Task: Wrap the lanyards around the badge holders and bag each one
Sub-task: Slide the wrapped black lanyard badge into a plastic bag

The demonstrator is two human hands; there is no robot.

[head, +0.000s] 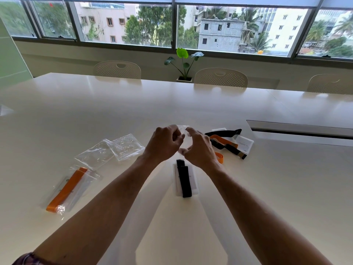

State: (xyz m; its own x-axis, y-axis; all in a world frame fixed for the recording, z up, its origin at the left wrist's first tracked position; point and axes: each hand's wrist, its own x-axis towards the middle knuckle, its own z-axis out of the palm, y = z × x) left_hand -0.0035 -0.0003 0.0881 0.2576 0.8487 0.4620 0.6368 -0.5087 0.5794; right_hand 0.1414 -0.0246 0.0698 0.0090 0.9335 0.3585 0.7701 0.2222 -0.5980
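- While raised above the white table [80, 104], head view: left hand [164, 144] and right hand [198, 150] close together, both at a small clear plastic bag [182, 131].
- Left hand: fingers curled, pinching the bag's left upper edge between thumb and fingertips.
- Right hand: thumb and first fingers nipping the bag's right side; index finger stretched up toward the top edge. Bag crumpled, nearly see-through; whether its mouth gapes cannot be told.
- Directly below the hands, flat on the table: wrapped badge holder [186, 180], a pale card sleeve with a black lanyard [184, 178] wound lengthwise round it. Not touched by either hand, not bagged.
- Left of the forearms: bagged orange set [66, 188], orange strap inside clear plastic, lying slantwise near the table's near-left area.
- Just beyond it: two spare clear bags [114, 150], flat, overlapping at one corner.
- Right of the right hand: loose pile [229, 142] of black and orange lanyards tangled over white badge holders; one orange loop partly hidden behind the right wrist. Exact count of holders in the pile unclear.
- Far side of table: three pale perforated chairs [220, 77] pushed in; small potted plant [184, 64] on the sill ledge between two of them.
- Recessed slot panel [299, 129] in the tabletop at far right.
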